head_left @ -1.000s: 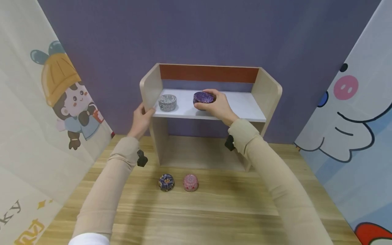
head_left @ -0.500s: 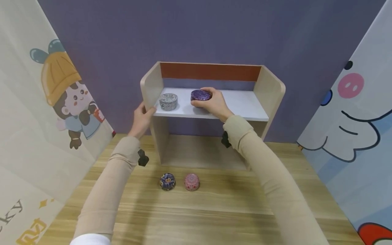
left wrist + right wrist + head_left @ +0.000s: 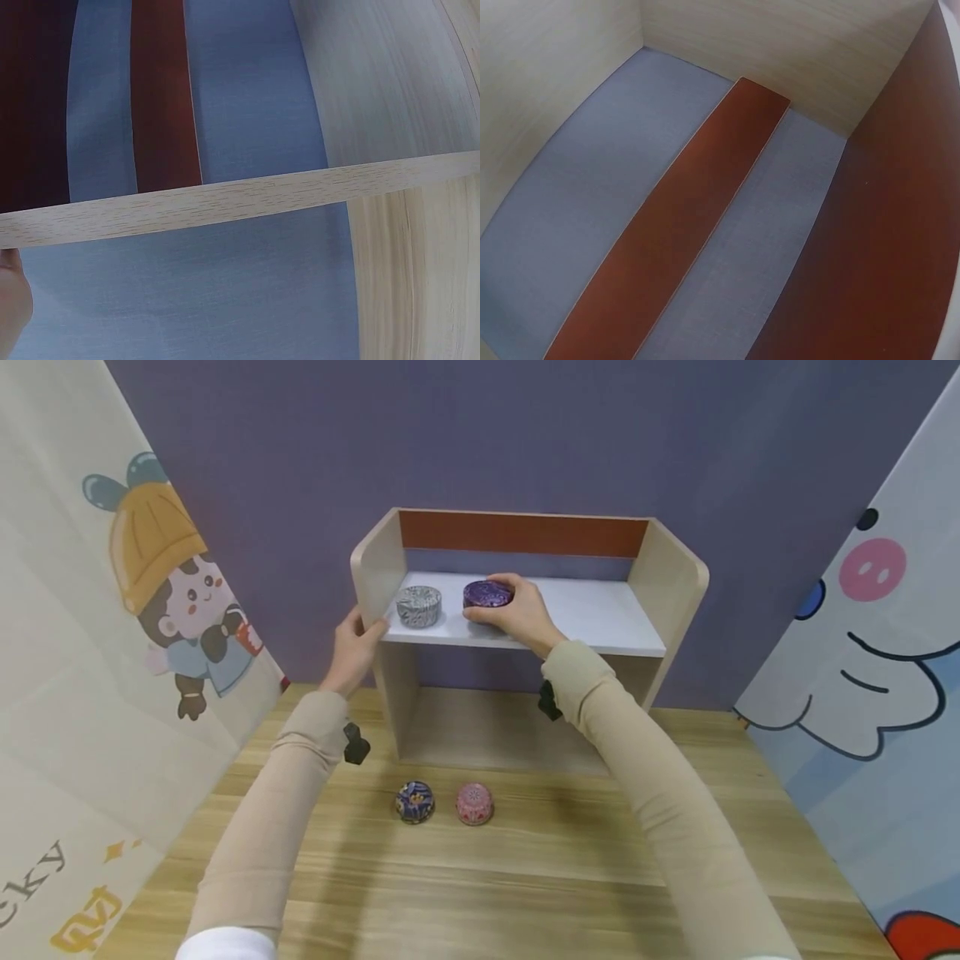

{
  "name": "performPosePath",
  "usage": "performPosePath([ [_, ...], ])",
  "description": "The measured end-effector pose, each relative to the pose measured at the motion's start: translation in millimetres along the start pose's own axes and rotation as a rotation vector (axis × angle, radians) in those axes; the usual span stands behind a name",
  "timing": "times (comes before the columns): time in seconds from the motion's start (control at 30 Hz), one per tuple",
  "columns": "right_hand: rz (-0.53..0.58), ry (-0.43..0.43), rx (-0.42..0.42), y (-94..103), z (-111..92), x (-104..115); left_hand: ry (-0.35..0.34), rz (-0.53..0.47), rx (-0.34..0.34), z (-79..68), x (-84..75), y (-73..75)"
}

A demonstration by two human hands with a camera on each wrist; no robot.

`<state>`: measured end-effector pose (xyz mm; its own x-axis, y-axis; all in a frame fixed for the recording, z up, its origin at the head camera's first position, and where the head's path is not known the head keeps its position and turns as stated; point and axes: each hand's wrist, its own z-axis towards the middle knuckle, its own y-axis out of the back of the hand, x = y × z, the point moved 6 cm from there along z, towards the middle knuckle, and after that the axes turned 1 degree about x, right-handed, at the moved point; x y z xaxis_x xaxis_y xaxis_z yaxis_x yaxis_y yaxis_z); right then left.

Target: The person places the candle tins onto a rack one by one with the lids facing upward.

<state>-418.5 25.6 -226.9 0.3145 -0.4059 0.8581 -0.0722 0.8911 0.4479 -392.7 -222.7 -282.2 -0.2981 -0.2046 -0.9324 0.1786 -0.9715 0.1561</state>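
Fingers of the right hand point(image 3: 528, 612) stand parted only as far as the purple tin point(image 3: 486, 594) is broad, bent round its far side while the thumb presses its near side. Taking that tin as the dial's centre, the nearest things lie on the wooden table point(image 3: 465, 885): a pink tin point(image 3: 475, 803) at six o'clock and a dark blue patterned tin point(image 3: 415, 802) near seven. Farther off, at about eight, the left hand point(image 3: 354, 652) grips the front edge of the left panel point(image 3: 375, 572), thumb on the front and fingers round the outer side, nearly closed on the thin board.

Beyond that edge, the purple tin is over the white shelf point(image 3: 592, 614); whether its base touches is hard to tell from here, and neither wrist view shows it. It looks like thin metal: probably light and stiff, a little slick, likelier to dent than break. Its round side wall seems the best hold, thumb and fingers opposed, lid left alone. A silver tin point(image 3: 419, 607) sits at nine, apart from it, and a red-brown strip point(image 3: 525, 532) crosses at twelve.
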Motion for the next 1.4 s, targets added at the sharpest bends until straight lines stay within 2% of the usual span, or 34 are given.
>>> performPosePath([
  [0.47,-0.042,0.008,0.054,-2.6,4,-5,-0.011,-0.04,-0.001,-0.7,-1.0,-2.3],
  [1.0,-0.095,0.011,0.079,-5.4,4,-6,-0.015,-0.018,-0.003,0.4,1.5,-0.1],
  [1.3,-0.093,0.009,0.098,-4.9,5,-10,0.005,-0.036,0.025,-9.7,-15.5,-3.6],
  [1.4,-0.096,0.017,0.112,-5.4,5,-8,0.008,-0.034,0.017,-10.0,-16.9,-2.3],
])
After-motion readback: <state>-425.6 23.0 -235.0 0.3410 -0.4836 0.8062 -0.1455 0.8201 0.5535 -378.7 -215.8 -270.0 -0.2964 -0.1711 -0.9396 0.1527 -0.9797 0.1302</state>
